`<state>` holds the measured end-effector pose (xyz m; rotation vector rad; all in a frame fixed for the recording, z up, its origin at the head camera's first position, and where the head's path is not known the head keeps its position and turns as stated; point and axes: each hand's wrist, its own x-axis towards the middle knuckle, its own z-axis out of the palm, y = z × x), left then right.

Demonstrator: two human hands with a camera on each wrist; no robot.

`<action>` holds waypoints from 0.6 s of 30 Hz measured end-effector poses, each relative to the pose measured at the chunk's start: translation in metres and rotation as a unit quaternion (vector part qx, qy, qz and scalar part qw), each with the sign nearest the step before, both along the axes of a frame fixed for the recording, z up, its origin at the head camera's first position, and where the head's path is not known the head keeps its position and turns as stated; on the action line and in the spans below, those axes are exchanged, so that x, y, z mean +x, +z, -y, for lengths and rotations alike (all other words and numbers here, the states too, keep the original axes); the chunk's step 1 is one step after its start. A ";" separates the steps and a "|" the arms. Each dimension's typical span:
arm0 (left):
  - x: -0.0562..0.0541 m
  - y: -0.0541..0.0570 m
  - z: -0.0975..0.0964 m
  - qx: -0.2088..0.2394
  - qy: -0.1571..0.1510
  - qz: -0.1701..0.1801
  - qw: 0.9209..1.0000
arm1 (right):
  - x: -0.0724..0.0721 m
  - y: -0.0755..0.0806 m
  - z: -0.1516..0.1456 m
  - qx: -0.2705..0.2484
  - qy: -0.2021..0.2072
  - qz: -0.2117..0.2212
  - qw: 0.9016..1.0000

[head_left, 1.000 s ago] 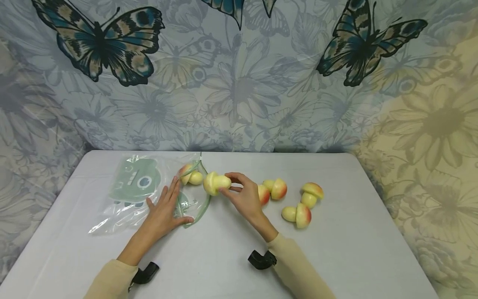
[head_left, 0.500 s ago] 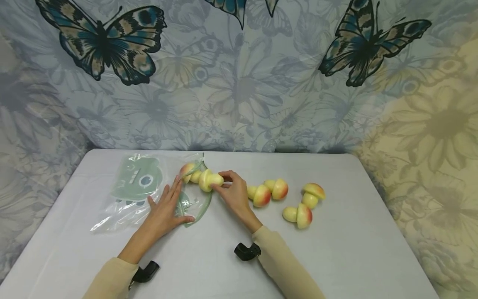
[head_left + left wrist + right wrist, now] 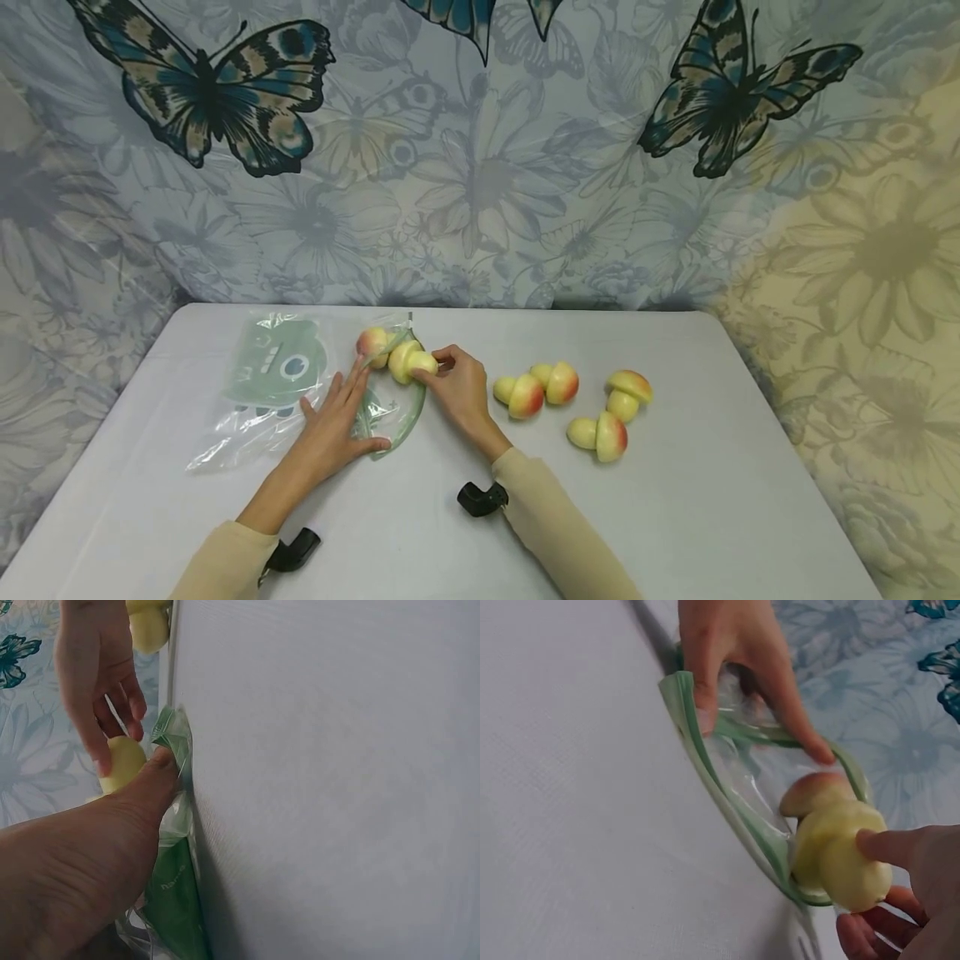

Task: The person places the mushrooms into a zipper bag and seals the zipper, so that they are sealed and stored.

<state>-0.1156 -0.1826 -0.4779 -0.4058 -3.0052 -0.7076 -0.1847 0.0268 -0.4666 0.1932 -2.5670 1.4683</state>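
Note:
A clear plastic zip bag (image 3: pixel 247 433) with a green monster print lies on the left of the table, its green-edged mouth (image 3: pixel 727 799) spread apart. My left hand (image 3: pixel 330 429) rests on it, straight fingers and thumb spread across the opening. Between thumb and fingers of my right hand (image 3: pixel 461 392) is the stem of a yellow toy mushroom (image 3: pixel 847 855), pinched at the mouth's far end with its cap just inside the rim. Another toy mushroom (image 3: pixel 372 343), with a red-tinged cap, lies inside the bag, partly behind the held one.
Several more yellow-and-red toy mushrooms (image 3: pixel 527 395) lie to the right of my right hand. The white table (image 3: pixel 697 517) ends at a flowered, butterfly-printed cloth backdrop (image 3: pixel 487 192). Black wrist cameras (image 3: pixel 482 498) stick out beside both sleeves.
My right hand has moved left with the toy mushroom, bringing its cap from outside the bag into the mouth, against the other mushroom. The left hand has stayed in place.

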 end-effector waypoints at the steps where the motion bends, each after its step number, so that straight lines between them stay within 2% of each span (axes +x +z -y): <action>1: 0.000 0.000 0.000 0.001 0.000 0.000 1.000 | -0.001 0.000 0.001 0.002 -0.002 0.000 1.000; 7: 0.001 -0.001 0.000 -0.002 0.003 0.003 1.000 | -0.004 0.003 0.008 -0.003 0.004 0.018 1.000; 11: 0.001 -0.001 -0.001 -0.004 -0.002 0.004 1.000 | -0.005 0.005 0.013 0.000 0.006 0.009 1.000; 18: 0.000 0.000 -0.002 0.000 0.003 0.006 1.000 | 0.003 0.010 0.014 -0.031 0.055 -0.017 0.998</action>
